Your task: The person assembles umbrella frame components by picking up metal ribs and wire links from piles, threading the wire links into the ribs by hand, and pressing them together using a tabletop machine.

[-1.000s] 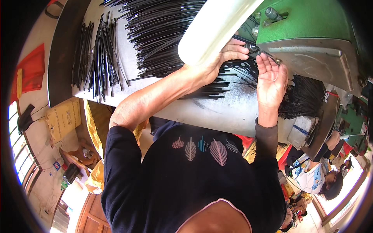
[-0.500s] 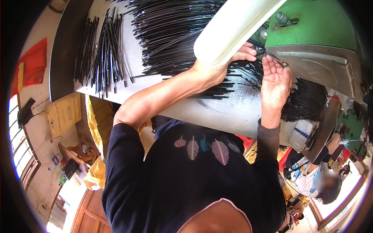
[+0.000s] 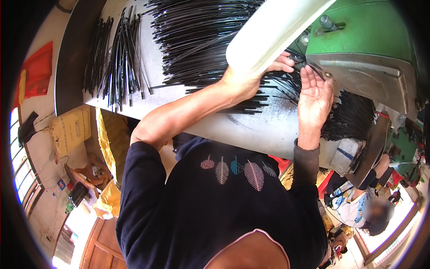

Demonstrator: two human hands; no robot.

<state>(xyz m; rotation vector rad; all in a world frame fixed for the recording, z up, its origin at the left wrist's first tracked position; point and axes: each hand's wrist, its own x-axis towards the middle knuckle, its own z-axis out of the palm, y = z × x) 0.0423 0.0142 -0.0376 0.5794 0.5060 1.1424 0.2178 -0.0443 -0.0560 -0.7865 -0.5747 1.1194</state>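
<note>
My right hand [image 3: 315, 101] is palm up under the front edge of a green machine [image 3: 358, 31]. Its fingertips and thumb close round a thin black rod [image 3: 317, 70] that slants beside the machine. Just left of it, my left hand [image 3: 281, 65] reaches to a small dark round part [image 3: 297, 58] of the machine. Its fingers are bent together there; what they grip is hidden. A long white lamp-like cover [image 3: 273, 38] blocks part of the left hand and wrist. Loose black rods [image 3: 286, 83] lie beneath both hands.
A broad pile of black rods [image 3: 192, 40] covers the grey metal table [image 3: 260, 130]. Smaller bundles [image 3: 123, 62] lie left, and another heap [image 3: 351, 116] sits below the machine. A pale box [image 3: 347, 154] stands at the right. Another person [image 3: 358, 208] sits farther right.
Both hands stay at the machine's edge. My right hand has shifted very slightly, and the rod by its fingertips sits at a slightly different slant. The view has tilted a little.
</note>
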